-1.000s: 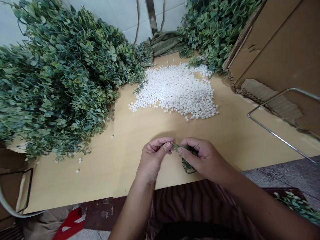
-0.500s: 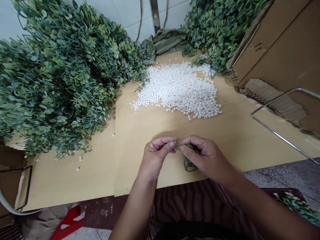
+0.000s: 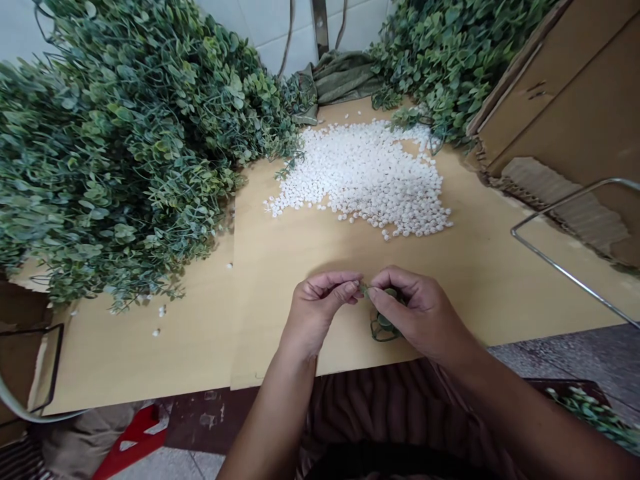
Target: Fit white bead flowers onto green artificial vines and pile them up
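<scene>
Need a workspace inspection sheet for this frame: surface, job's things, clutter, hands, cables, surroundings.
Surface: pale wooden tabletop, two boards butted with a seam.
Job's things: small green sprig pinched between both hands; heap of white beads behind.
Clutter: stray beads near the left foliage; green cloth at the back.
Grippers: left hand and right hand closed on the sprig, fingertips meeting.
Cables: cords hanging on the tiled wall.
Surroundings: foliage pile left, more foliage at back right, cardboard box, wire frame.

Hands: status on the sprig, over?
Left hand and right hand both pinch the green sprig over the table. White bead pile beyond, untouched. Nothing in the way.
</scene>
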{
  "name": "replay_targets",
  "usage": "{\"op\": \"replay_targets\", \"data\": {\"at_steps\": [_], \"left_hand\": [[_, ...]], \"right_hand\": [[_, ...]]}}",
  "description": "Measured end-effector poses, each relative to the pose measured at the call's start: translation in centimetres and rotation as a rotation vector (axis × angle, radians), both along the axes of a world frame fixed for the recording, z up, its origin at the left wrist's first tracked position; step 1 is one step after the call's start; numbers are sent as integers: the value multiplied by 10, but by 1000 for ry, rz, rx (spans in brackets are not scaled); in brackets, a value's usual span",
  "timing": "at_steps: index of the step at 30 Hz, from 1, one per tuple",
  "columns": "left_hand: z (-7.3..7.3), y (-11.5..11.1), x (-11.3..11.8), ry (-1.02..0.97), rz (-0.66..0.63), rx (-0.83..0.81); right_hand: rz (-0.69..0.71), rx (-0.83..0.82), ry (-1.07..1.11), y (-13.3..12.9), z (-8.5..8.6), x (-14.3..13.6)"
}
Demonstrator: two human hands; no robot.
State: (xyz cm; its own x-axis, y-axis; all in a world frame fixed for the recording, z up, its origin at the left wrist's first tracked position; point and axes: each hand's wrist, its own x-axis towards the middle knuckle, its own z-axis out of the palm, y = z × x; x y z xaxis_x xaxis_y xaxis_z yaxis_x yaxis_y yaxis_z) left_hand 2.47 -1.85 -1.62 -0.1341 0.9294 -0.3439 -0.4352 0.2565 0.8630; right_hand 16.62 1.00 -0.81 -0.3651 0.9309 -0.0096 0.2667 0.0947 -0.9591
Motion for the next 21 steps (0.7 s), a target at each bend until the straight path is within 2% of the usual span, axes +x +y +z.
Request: {"op": "replay_targets", "data": {"at_steps": [14,21], "left_hand": [[2,1,3,48,-7,-42],[3,1,4,102,-27,-45]], "right_hand": [[-8,-13,34,-1,-2,1],[2,52,47,-2,-4,0]]}}
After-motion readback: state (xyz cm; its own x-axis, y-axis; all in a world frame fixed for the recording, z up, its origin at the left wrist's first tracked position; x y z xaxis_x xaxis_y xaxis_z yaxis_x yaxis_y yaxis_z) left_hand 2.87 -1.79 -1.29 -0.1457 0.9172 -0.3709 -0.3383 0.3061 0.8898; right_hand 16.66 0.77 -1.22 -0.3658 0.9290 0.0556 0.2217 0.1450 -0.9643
